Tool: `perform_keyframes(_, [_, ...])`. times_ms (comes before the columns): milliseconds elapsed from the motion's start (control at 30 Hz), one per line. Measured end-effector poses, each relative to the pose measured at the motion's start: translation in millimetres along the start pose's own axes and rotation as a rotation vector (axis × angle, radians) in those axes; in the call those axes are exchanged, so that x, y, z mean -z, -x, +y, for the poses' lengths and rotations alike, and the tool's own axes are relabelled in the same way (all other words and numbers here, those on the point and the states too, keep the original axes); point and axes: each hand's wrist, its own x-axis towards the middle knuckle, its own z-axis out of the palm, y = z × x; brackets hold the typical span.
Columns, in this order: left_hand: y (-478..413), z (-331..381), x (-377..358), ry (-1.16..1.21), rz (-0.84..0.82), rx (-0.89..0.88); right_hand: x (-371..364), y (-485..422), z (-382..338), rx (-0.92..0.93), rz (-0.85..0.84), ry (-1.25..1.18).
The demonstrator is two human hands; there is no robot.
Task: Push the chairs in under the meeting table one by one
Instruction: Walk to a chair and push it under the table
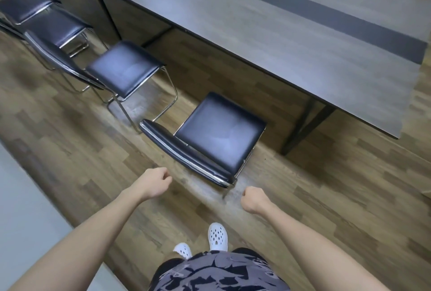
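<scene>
Patterned shirt [219,272] below; left hand [155,182], right hand [255,199] curled empty behind nearest chair [219,132]; meeting table [256,29] beyond.

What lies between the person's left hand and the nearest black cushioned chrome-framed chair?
In the head view, only bare wood-plank floor separates the left hand from the nearest black chair.

Office meeting room: long table [279,41], chairs [219,132]
</scene>
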Motion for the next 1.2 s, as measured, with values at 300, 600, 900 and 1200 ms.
perform_keyframes(300, [-43.9,1.0,44.5,-0.109,0.06,-0.089,9.3,-19.9,-29.6,-0.046,0.085,-0.119])
perform_keyframes(600, [-92.2,-15.7,75.0,-0.231,-0.004,-0.266,0.6,-30.9,-90.4,-0.121,0.176,-0.201])
perform_keyframes(900, [-145.3,-46.0,105.1,-0.459,-0.066,-0.402,-14.8,-42.3,-146.1,-0.207,0.218,-0.1])
perform_keyframes(1200, [-187.7,-68.5,93.5,-0.646,-0.141,-0.578,-36.4,-71.3,-157.3,-0.288,0.29,0.003])
